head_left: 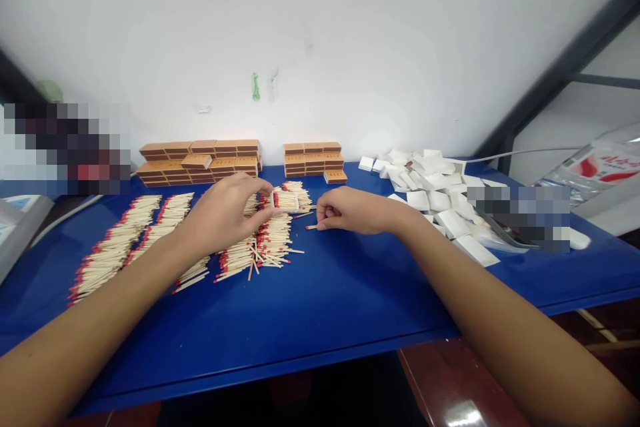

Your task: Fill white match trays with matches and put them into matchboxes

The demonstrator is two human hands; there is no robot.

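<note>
My left hand [233,205] is closed on a small white matchbox tray [289,210], thumb and fingers at its left end. Matches with red heads lie inside the tray. It is over the rightmost rows of loose matches [273,240]. Just right of it, my right hand [347,209] pinches a single match [311,227], whose red head points left, low over the blue table [320,313]. More rows of matches [115,243] lie to the left, partly hidden behind my left forearm.
Orange-brown matchboxes are stacked against the wall in a wide left stack [200,163] and a smaller right stack [313,160]. A heap of white trays [440,200] lies on the right. Beyond it is a clear plastic bottle [600,160].
</note>
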